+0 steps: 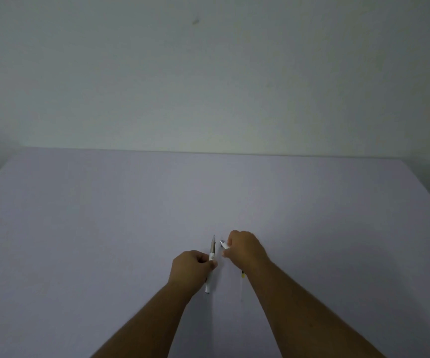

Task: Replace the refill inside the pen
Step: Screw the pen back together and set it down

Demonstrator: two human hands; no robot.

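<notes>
Pen (212, 250) is standing nearly upright, left hand (193, 267) pinching it; just right of it, right hand (243, 248) is gripping a small white piece (224, 244).

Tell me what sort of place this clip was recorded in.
Probably a plain indoor desk setup: a bare pale tabletop pushed against a blank wall. The left hand holds a white pen; the right hand holds a small white part.

**Surface inspection**

A broad, flat table covered in plain pale lavender cloth (105, 228) fills the lower frame. A thin dark rod with a yellow end (242, 276) appears to lie at 5 o'clock from centre, partly hidden by the forearm.
</notes>
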